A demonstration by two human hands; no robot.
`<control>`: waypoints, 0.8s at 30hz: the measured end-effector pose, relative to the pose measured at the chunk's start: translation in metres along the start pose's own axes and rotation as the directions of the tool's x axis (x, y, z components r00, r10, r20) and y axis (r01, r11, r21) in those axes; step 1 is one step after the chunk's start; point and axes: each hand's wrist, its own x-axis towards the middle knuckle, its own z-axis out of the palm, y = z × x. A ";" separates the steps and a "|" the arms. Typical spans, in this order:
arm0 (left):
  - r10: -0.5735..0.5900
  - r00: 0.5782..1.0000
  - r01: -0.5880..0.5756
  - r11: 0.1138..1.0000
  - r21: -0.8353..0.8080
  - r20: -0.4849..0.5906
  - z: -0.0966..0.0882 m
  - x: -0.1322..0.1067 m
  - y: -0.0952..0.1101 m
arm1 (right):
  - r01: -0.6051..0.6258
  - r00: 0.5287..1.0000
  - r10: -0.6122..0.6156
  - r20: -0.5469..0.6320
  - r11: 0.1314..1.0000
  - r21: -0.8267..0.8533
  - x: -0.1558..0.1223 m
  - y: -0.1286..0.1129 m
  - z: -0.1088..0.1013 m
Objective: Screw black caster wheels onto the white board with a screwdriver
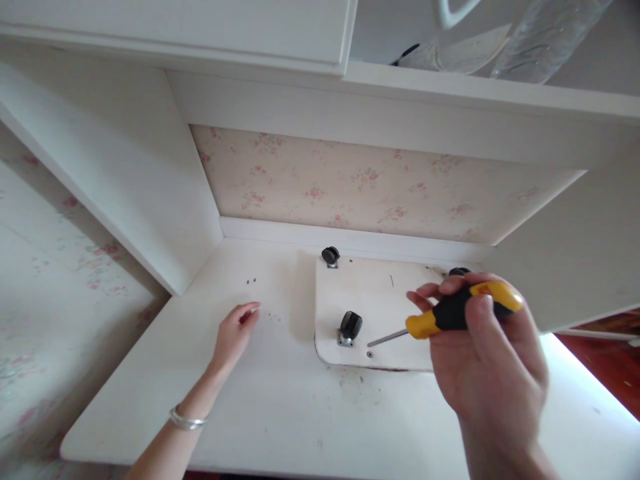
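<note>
My right hand is wrapped round the yellow and black handle of a screwdriver. Its shaft points left and down, with the tip over the white board, close to a small round hole. At the board's left end, one black caster stands on a metal plate near the front corner and another caster near the back corner. My left hand, with a silver bangle on its wrist, is closed in a pinch above the tabletop, left of the board; whatever its fingertips hold is hidden. Two small screws stand beyond it.
A third black caster shows partly behind my right hand. The white tabletop has tiny bits and smudges on it. White side panels and flowered wallpaper enclose the space. Overhead, an open shelf holds a clear plastic item.
</note>
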 end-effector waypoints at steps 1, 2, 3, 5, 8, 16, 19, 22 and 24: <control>0.003 1.000 -0.002 1.000 -0.026 0.026 0.005 -0.019 0.009 | -0.002 0.999 0.001 0.040 0.999 0.034 0.002 0.000 0.007; 0.001 0.998 0.003 0.998 -0.067 0.060 0.012 -0.038 0.018 | -0.005 0.997 0.000 0.074 0.998 0.069 0.005 0.001 0.014; -0.027 0.993 0.046 0.985 -0.169 0.113 0.018 -0.056 0.028 | 0.000 0.995 -0.010 0.100 0.994 0.107 0.007 0.003 0.020; -0.070 0.976 0.136 0.936 -0.326 0.206 0.031 -0.084 0.047 | 0.010 0.989 -0.035 0.147 0.985 0.171 0.011 0.010 0.031; -0.114 0.953 0.232 0.869 -0.437 0.280 0.050 -0.106 0.071 | 0.040 0.975 -0.073 0.211 0.986 0.160 0.015 0.028 0.042; -0.077 0.899 0.326 0.774 -0.542 0.430 0.074 -0.102 0.095 | 0.051 0.941 -0.039 0.336 0.998 -0.027 0.013 0.056 0.036; -0.029 0.887 0.318 0.764 -0.562 0.462 0.075 -0.098 0.101 | 0.082 0.939 -0.051 0.340 0.994 -0.078 0.012 0.056 0.033; -0.013 0.884 0.321 0.743 -0.587 0.467 0.076 -0.098 0.103 | 0.109 0.938 -0.043 0.344 0.979 -0.173 0.014 0.057 0.033; -0.021 0.885 0.328 0.737 -0.591 0.465 0.077 -0.098 0.103 | 0.119 0.937 -0.035 0.349 0.968 -0.221 0.014 0.057 0.034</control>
